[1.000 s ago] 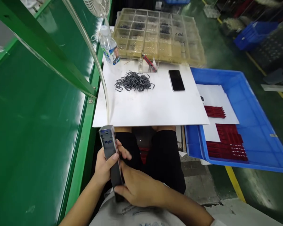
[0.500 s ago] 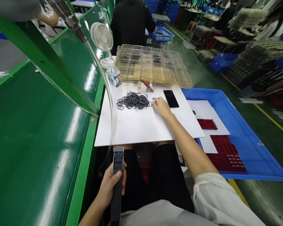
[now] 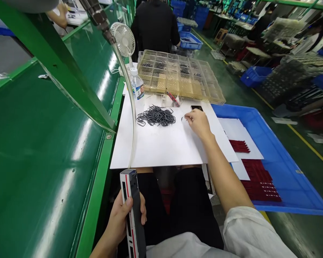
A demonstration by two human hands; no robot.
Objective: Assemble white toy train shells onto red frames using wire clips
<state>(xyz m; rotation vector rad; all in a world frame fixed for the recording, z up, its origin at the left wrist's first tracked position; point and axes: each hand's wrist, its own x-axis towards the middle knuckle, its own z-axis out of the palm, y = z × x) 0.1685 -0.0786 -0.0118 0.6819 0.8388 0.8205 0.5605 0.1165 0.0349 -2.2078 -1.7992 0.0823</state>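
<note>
I have the hands well apart, the left hand (image 3: 121, 220) clamped on a long grey tool (image 3: 132, 211) over my lap, the right hand (image 3: 199, 123) on the white board (image 3: 150, 150) just beside the heap of dark wire clips (image 3: 156, 116), where one careless brush could scatter them.

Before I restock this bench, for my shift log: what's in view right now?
wire clips: many, dark grey, heaped on the white board
compartment tray: one, clear amber, beyond the board
water bottle: one, clear, at the board's far left corner
desk fan: one, white, beyond the bottle
phone: one, black, partly behind the right hand
plastic crate: one, blue, right of the board
red strips: several, dark red, in the crate
handheld device: one, grey, in the left hand
right hand: over the board, beside the clips
</note>
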